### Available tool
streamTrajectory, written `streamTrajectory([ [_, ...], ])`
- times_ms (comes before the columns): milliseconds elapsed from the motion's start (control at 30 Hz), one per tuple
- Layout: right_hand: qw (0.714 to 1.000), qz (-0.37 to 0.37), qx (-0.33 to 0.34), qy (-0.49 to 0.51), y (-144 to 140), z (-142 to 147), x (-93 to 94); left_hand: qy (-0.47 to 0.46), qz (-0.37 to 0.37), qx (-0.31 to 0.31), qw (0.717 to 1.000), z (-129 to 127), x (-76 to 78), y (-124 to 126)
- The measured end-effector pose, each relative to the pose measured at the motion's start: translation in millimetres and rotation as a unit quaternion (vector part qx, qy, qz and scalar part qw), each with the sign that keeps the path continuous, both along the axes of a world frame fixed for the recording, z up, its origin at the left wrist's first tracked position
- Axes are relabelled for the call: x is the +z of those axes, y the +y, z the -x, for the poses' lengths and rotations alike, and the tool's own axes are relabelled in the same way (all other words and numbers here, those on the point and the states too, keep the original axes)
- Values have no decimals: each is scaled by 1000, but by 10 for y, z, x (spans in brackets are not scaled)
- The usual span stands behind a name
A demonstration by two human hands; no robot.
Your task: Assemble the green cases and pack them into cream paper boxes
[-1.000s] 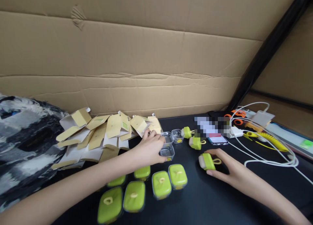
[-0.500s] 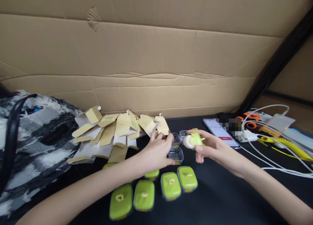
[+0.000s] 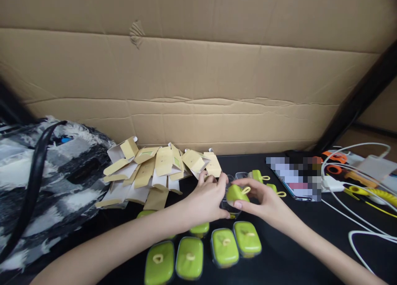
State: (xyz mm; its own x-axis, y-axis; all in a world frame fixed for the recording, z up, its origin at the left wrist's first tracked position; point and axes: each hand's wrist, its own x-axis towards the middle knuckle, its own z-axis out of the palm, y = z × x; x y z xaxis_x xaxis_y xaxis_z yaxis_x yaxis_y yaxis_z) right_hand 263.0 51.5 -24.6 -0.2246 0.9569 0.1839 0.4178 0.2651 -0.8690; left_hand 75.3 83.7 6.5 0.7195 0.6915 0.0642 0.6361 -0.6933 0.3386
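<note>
My left hand (image 3: 207, 196) is closed around a small clear plastic box (image 3: 234, 211), thumb at its near edge. My right hand (image 3: 260, 198) grips a small lime-green case with a yellow loop (image 3: 237, 194), tilted just above that box. Whether the case touches the box inside I cannot tell. Another clear box (image 3: 241, 176) stands behind my hands. Two more looped green pieces (image 3: 257, 176) lie beyond my right hand. Several clear boxes with green pieces inside (image 3: 190, 258) sit in front of my forearms, loops upward.
A pile of flattened and opened cardboard boxes (image 3: 145, 169) lies at the back left. Further left is a black, white and grey shaggy bag (image 3: 52, 185) with a black strap. A phone (image 3: 288, 181), white cables (image 3: 353, 208) and orange-handled scissors (image 3: 335, 156) are at the right.
My right hand has turned the green piece over and brought it down and left to the clear box. My left hand keeps its hold. The camera view has shifted slightly.
</note>
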Motion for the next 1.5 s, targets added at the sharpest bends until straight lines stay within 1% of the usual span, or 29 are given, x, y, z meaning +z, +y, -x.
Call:
streamTrajectory([
  [200, 995, -50, 8, -84, -17, 100, 81, -15, -12, -7, 1000, 11, -34, 18],
  [367, 989, -72, 7, -130, -10, 139, 95, -17, -13, -8, 1000, 11, -51, 38],
  [533, 984, -72, 13, -160, -8, 124, 61, -5, -8, -3, 1000, -2, -25, 23],
  [633, 982, -74, 33, -170, -21, 115, 53, 5, -7, -7, 1000, 0, -31, 18],
  [933, 965, -110, 72, -227, -47, 41, 90, 16, 0, -2, 1000, -4, -39, 21],
  [1100, 955, -104, 83, -264, -17, 70, 103, 23, 8, -6, 1000, -9, -35, 4],
  [1200, 951, -95, 80, -283, -12, 90, 131, 24, 6, -21, 999, 17, 15, -26],
  [1300, 950, -82, 79, -292, -46, 9, 176, 18, -6, -34, 999, 61, 138, -56],
  [1400, 948, -63, 64, -305, -130, -211, 213, 5, -38, -19, 999, 85, 276, -45],
  [1500, 945, -45, 45, -322, -261, -454, 218, 14, -68, -6, 998, 53, 339, 25],
])
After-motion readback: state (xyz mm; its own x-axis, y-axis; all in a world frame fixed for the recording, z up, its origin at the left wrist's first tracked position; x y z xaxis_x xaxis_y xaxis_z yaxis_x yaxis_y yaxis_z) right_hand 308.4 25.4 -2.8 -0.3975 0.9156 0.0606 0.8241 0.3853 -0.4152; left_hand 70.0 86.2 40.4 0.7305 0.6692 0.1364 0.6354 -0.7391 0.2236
